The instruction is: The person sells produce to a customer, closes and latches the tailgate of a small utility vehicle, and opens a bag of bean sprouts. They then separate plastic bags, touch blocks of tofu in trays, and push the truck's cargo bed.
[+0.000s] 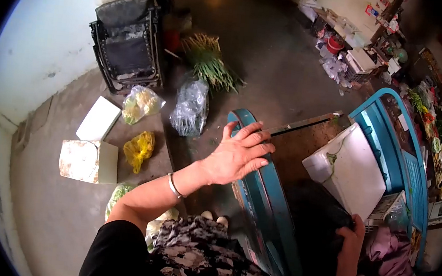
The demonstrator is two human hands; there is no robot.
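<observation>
My left hand lies across the top of a blue metal side panel of a cart, its fingers spread over the rail and a bangle on the wrist. At the lower right, my right hand has its fingers closed on the edge of a black plastic bag inside the cart. Just beyond that bag stands a white foam box with a green stem lying over it. Dark shadow hides much of the bag. Beside my right wrist is purple cloth.
On the floor at left are a white foam block, a yellow bag and a clear bag of produce. Green stalks lie near a folding chair. The cart's far blue rail rises at right, before cluttered shelves.
</observation>
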